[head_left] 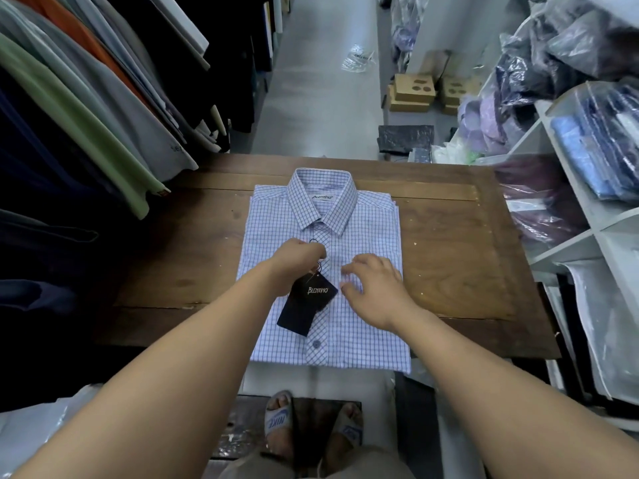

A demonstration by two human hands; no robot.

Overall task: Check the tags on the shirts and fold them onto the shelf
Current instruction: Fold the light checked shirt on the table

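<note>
Room: storeroom aisle with a dark wooden table (449,257) across the middle of the frame.
Shirt (363,229): white with a blue check, folded and buttoned, lying flat on the table at the centre of the frame, collar toward the top; its lower edge hangs slightly over the table's near edge.
Collar label: reads "Blentino".
Tag (306,305): dark card with "Blentino" lettering, lying tilted on the shirt front just left of the placket, below the left hand.
String (318,267): thin dark cord running from the tag's upper corner up into the left hand.
Left hand (297,261): on the shirt at the placket, fingers curled tight, pinching the string just above the tag.
Right hand (377,288): right of the tag, fingers spread and loosely bent, holding nothing, fingertips touching the shirt front.
Button (316,344): grey-blue, on the placket below the tag.
Feet (280,420): in sandals, at the bottom centre below the table edge.
Rack (86,108): hanging clothes in green, grey, orange and dark colours, filling the left of the frame.
Shelves (570,236): white, along the right edge, holding clothes in clear bags.
Boxes (413,93): brown cardboard, on the floor at upper right of centre.
</note>
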